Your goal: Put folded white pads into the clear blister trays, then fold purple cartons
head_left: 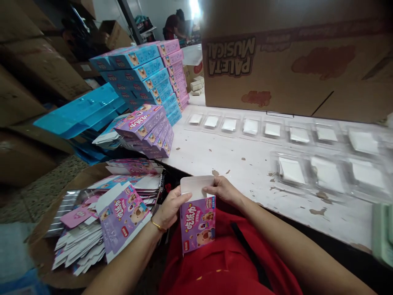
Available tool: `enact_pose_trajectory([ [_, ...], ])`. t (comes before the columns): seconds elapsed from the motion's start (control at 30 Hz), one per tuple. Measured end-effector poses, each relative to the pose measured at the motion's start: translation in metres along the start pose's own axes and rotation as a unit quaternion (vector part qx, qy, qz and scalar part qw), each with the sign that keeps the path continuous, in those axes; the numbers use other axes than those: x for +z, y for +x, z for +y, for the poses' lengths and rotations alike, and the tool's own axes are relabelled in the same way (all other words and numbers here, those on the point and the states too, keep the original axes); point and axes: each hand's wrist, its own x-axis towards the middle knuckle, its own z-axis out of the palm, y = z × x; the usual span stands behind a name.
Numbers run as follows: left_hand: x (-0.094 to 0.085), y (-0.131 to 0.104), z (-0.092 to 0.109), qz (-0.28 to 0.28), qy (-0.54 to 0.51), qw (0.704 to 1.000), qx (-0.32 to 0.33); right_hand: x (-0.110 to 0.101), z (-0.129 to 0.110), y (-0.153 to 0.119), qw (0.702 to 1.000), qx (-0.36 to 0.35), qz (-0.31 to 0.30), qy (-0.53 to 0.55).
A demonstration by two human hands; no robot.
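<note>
A purple printed carton (199,225) stands upright over my red-clad lap, its top end open and a white flap raised at the back. My left hand (172,207) grips its upper left edge, thumb at the rim. At the top right corner, my right hand (221,189) pinches the rim with thumb and fingers. To the left, flattened purple cartons (123,217) lie loosely piled in a large cardboard box (39,241). Whether anything sits deep inside the held carton is hidden.
Stacked purple boxes (147,127) and blue boxes (141,69) stand on the white table (208,155) at the left. Clear plastic trays with white packets (250,126) line the right. Behind them rises a big brown carton (276,78). Another person (174,26) is in the background.
</note>
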Motion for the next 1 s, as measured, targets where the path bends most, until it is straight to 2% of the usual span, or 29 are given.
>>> enact_pose_trajectory([
  [0.07, -0.003, 0.008, 0.004, 0.011, 0.112, 0.992, 0.055, -0.001, -0.001, 0.000, 0.998, -0.024, 0.009, -0.050],
  [0.13, -0.005, 0.013, 0.006, 0.028, 0.231, 0.965, 0.118, -0.003, -0.006, -0.002, 0.995, -0.034, 0.011, -0.091],
  [0.2, -0.006, 0.016, 0.008, 0.022, 0.298, 0.944, 0.141, -0.007, -0.011, -0.005, 0.993, -0.021, 0.002, -0.120],
  [0.3, -0.005, 0.016, 0.007, 0.015, 0.305, 0.941, 0.146, -0.013, -0.013, -0.007, 0.988, -0.016, -0.008, -0.154],
  [0.5, -0.009, 0.016, 0.001, 0.027, 0.323, 0.930, 0.173, -0.018, -0.001, -0.004, 0.970, -0.089, -0.041, -0.223],
  [0.63, -0.015, 0.013, -0.004, -0.003, 0.342, 0.922, 0.180, -0.019, 0.004, -0.013, 0.937, -0.136, -0.050, -0.318],
  [0.73, -0.016, 0.007, -0.011, -0.050, 0.373, 0.906, 0.192, -0.023, 0.014, -0.023, 0.922, -0.141, -0.059, -0.356],
  [0.87, -0.007, 0.002, -0.026, -0.141, 0.460, 0.849, 0.220, -0.027, 0.040, -0.040, 0.925, -0.140, -0.013, -0.352],
  [0.93, -0.002, 0.004, -0.033, -0.147, 0.481, 0.834, 0.227, -0.026, 0.049, -0.058, 0.933, -0.136, 0.044, -0.331],
  [1.0, 0.000, 0.007, -0.039, -0.121, 0.478, 0.836, 0.242, -0.028, 0.048, -0.089, 0.938, -0.120, 0.124, -0.302],
])
